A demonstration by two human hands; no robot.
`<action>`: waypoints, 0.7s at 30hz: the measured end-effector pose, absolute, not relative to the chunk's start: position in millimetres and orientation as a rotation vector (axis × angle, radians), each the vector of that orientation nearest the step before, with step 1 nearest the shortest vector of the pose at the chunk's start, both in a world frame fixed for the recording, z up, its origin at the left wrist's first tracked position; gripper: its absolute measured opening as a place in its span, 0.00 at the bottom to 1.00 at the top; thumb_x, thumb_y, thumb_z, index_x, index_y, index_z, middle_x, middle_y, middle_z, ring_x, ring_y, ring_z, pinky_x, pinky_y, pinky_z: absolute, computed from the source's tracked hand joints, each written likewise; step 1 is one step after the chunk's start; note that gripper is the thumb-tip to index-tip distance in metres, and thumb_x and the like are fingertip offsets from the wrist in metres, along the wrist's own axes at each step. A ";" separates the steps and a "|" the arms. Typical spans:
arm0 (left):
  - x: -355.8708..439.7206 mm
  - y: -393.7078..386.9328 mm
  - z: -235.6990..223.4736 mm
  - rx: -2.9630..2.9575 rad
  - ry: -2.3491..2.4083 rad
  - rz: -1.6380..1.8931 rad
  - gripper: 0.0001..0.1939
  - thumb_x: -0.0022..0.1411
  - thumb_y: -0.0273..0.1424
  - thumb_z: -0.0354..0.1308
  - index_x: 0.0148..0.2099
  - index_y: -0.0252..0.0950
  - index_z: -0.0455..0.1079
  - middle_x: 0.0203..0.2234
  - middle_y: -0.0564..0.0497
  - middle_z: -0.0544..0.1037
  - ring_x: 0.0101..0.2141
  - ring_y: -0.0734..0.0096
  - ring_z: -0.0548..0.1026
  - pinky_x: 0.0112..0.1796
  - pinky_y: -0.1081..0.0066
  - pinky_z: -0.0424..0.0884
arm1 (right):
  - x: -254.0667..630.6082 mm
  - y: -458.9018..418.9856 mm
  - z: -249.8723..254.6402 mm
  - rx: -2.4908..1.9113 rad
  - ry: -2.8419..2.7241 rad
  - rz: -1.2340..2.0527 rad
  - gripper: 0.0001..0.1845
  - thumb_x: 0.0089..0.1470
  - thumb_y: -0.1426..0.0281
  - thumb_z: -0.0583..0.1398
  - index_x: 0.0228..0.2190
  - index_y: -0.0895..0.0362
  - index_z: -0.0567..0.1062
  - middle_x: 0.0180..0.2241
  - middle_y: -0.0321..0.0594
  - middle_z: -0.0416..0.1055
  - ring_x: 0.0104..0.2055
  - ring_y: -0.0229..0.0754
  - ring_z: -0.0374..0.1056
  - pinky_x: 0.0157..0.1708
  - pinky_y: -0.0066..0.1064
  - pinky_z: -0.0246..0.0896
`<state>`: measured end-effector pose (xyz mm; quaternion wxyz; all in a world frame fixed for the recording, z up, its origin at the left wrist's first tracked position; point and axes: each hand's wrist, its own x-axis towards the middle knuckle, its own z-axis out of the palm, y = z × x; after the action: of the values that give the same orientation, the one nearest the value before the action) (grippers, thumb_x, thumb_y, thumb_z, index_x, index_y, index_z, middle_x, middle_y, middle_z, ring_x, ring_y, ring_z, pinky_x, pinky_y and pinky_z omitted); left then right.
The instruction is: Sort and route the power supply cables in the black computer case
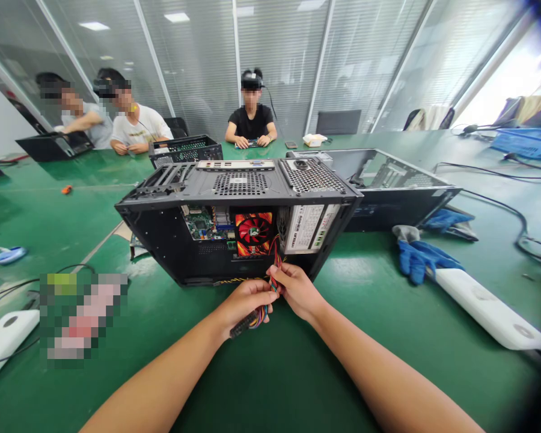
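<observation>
A black computer case (162,240) lies on the green table in front of me, its open side facing me. Inside it are a green motherboard (201,224), a red and black fan (253,232) and a power supply (305,228) with a white label. A bundle of coloured power cables (277,260) comes out of the case near the power supply. My left hand (247,300) is closed around this bundle, and a black connector (242,325) sticks out below its fingers. Just beside it, my right hand (296,288) pinches the same cables a little higher up.
Behind the case to the right stands another opened case (401,204). Blue work gloves (421,255) and a white power strip (487,307) lie at the right. Another white strip (9,337) is at the left. Several people sit across the table (94,222) with computer parts.
</observation>
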<state>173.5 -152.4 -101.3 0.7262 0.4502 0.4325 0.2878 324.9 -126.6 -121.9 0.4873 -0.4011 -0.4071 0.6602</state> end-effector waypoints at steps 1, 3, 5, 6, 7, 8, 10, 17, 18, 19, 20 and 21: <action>172.5 -151.6 -102.1 0.989 0.929 0.629 0.21 0.48 0.42 0.67 0.37 0.32 0.70 0.19 0.56 0.71 0.17 0.79 0.69 0.21 0.77 0.66 | 325.1 -127.0 -121.4 -0.962 -0.971 1.629 0.22 0.43 0.53 0.69 0.25 0.60 0.73 0.16 0.30 0.64 0.17 0.29 0.55 0.19 0.25 0.49; 171.3 -150.7 -103.5 0.970 0.901 0.628 0.22 0.50 0.43 0.67 0.39 0.31 0.71 0.19 0.55 0.72 0.17 0.80 0.69 0.21 0.77 0.66 | 325.2 -127.4 -120.6 -0.943 -0.931 1.670 0.22 0.42 0.54 0.69 0.26 0.60 0.73 0.16 0.30 0.64 0.16 0.29 0.55 0.18 0.25 0.48; 171.8 -150.3 -104.6 0.916 0.889 0.642 0.22 0.51 0.45 0.66 0.38 0.31 0.71 0.19 0.54 0.72 0.16 0.79 0.70 0.20 0.78 0.65 | 325.2 -127.6 -120.3 -0.927 -0.891 1.699 0.22 0.42 0.55 0.70 0.27 0.60 0.74 0.15 0.30 0.64 0.15 0.29 0.55 0.17 0.24 0.48; 172.7 -150.2 -105.2 0.883 0.881 0.651 0.22 0.52 0.47 0.65 0.37 0.31 0.71 0.19 0.53 0.72 0.16 0.78 0.70 0.20 0.78 0.64 | 325.1 -127.6 -120.3 -0.918 -0.872 1.713 0.21 0.42 0.55 0.70 0.27 0.60 0.74 0.15 0.30 0.64 0.15 0.29 0.55 0.16 0.23 0.48; 173.8 -149.9 -106.2 0.853 0.872 0.661 0.23 0.53 0.48 0.64 0.36 0.31 0.71 0.18 0.53 0.72 0.16 0.78 0.70 0.19 0.78 0.64 | 325.0 -127.6 -120.4 -0.907 -0.858 1.726 0.21 0.42 0.56 0.70 0.27 0.61 0.75 0.15 0.29 0.64 0.15 0.29 0.56 0.16 0.23 0.48; 175.2 -149.4 -107.4 0.828 0.865 0.670 0.23 0.54 0.48 0.63 0.35 0.31 0.70 0.18 0.53 0.72 0.15 0.77 0.70 0.19 0.77 0.64 | 324.9 -127.7 -120.6 -0.896 -0.846 1.736 0.21 0.42 0.56 0.70 0.28 0.61 0.75 0.15 0.30 0.64 0.15 0.29 0.56 0.16 0.22 0.48; 177.8 -148.1 -110.9 0.801 0.847 0.679 0.23 0.55 0.48 0.63 0.34 0.31 0.70 0.17 0.53 0.72 0.15 0.77 0.70 0.19 0.77 0.65 | 324.7 -128.0 -121.2 -0.878 -0.833 1.759 0.21 0.42 0.56 0.70 0.28 0.60 0.75 0.15 0.30 0.65 0.14 0.29 0.57 0.15 0.22 0.50; 176.8 -146.6 -116.3 0.845 0.793 0.668 0.25 0.54 0.47 0.64 0.39 0.28 0.73 0.27 0.45 0.78 0.18 0.78 0.72 0.19 0.77 0.63 | 324.0 -129.5 -123.0 -0.822 -0.833 1.835 0.20 0.47 0.55 0.68 0.31 0.59 0.73 0.11 0.24 0.57 0.10 0.29 0.49 0.09 0.22 0.47; 176.1 -146.8 -115.8 0.854 0.799 0.677 0.24 0.54 0.47 0.65 0.39 0.28 0.73 0.27 0.46 0.78 0.18 0.79 0.71 0.20 0.78 0.63 | 323.8 -129.5 -122.8 -0.819 -0.831 1.822 0.20 0.47 0.55 0.68 0.31 0.59 0.73 0.12 0.25 0.58 0.10 0.28 0.49 0.09 0.22 0.48; 175.8 -147.0 -115.4 0.867 0.806 0.691 0.24 0.53 0.47 0.65 0.39 0.28 0.73 0.26 0.47 0.78 0.18 0.79 0.71 0.21 0.78 0.63 | 323.5 -129.5 -122.5 -0.821 -0.831 1.809 0.20 0.47 0.56 0.68 0.31 0.59 0.73 0.13 0.26 0.60 0.11 0.28 0.50 0.10 0.22 0.50; 175.8 -147.0 -115.2 0.884 0.815 0.703 0.25 0.52 0.48 0.66 0.38 0.28 0.73 0.25 0.47 0.77 0.18 0.79 0.71 0.21 0.78 0.64 | 323.3 -129.5 -122.1 -0.824 -0.834 1.798 0.20 0.47 0.56 0.68 0.31 0.59 0.73 0.14 0.27 0.62 0.12 0.29 0.52 0.11 0.23 0.52; 176.3 -146.9 -115.2 0.902 0.828 0.707 0.26 0.50 0.49 0.66 0.37 0.29 0.73 0.23 0.48 0.77 0.17 0.79 0.71 0.21 0.77 0.64 | 323.0 -129.6 -121.6 -0.828 -0.837 1.790 0.20 0.47 0.55 0.68 0.31 0.59 0.74 0.15 0.28 0.63 0.12 0.30 0.53 0.11 0.23 0.53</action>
<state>176.3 -146.9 -115.2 0.7603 0.4146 0.3803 0.3248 323.0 -129.6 -121.6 0.4791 -0.3394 -0.3430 0.7332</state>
